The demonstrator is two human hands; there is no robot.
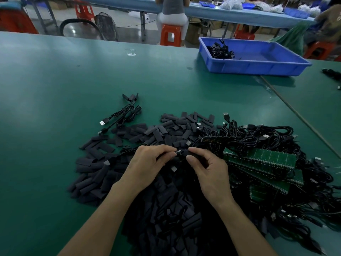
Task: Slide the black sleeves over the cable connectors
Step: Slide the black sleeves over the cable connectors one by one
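Over the sleeve pile on the counter, the left hand pinches a connector and the right hand pinches a sleeve, fingers curled, the two parts touching. The sleeve seems light, soft and easy to flatten; better to hold its sides near the mouth. White print on the connector is unreadable.

Two hands show, the left hand and the right hand. One blue tray sits on one green tabletop. The black sleeves are past counting (dozens at least), as are the cables. The green circuit boards number several, stacked.
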